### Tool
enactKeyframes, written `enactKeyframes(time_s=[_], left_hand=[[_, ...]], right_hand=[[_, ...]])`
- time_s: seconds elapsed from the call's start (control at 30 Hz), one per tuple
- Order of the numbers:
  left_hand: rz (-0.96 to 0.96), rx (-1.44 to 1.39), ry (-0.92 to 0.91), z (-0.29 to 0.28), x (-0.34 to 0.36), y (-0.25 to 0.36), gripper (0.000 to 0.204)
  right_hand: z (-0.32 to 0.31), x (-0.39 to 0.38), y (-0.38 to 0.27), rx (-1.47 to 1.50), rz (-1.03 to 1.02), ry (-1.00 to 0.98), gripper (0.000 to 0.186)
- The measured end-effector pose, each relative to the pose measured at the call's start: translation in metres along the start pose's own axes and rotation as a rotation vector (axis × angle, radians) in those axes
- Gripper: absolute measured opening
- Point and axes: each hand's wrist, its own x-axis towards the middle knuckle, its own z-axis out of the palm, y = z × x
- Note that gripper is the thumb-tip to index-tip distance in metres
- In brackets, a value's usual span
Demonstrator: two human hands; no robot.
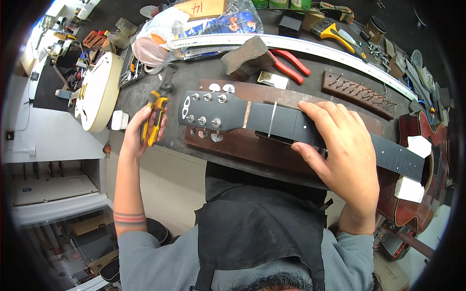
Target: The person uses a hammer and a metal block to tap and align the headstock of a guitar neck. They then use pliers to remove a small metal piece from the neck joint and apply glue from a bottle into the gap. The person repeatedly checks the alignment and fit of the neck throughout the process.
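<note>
Item: a long guitar neck with a flat black fingerboard and pale dots (286, 124), lying above the dark worktop (204, 69), right of my left grip (133, 127) and under my right grip (342, 145). Its long axis runs left to right, dipping toward the glossy dark-red guitar body (411, 127).

Item: a thin silvery metal strip (273, 118), set crosswise over that neck, between my hands; my right is nearer.

Right grip: spread across the neck, fingers at the far edge, thumb at the near.

Left grip: curled around yellow-and-black handled pliers (156, 126), held near the black headstock with silvery tuners (211, 110); their head is blurred, so I cannot tell how the jaws stand.

Markings: a white looped figure on the headstock; an upside-down dark numeral on a tan wooden block (208, 8); fine graduations on a long white ruler (310, 47), too small to read.
</note>
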Motion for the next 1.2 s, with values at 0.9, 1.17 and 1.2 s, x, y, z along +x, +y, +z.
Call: enactKeyframes(time_s=[0.9, 1.17, 1.2], left_hand=[[-0.348, 0.317, -0.119, 0.229, -0.160, 0.008, 0.067], [-0.341, 0.384, -0.127, 0.234, -0.164, 0.008, 0.075], [-0.336, 0.373, -0.118, 0.234, -0.164, 0.008, 0.076]], right_hand=[[0.005, -0.001, 0.015, 0.136, -0.070, 0.089, 0.055], [0.003, -0.005, 0.013, 0.153, -0.070, 0.069, 0.049], [0.003, -0.006, 0.013, 0.154, -0.068, 0.067, 0.048]])
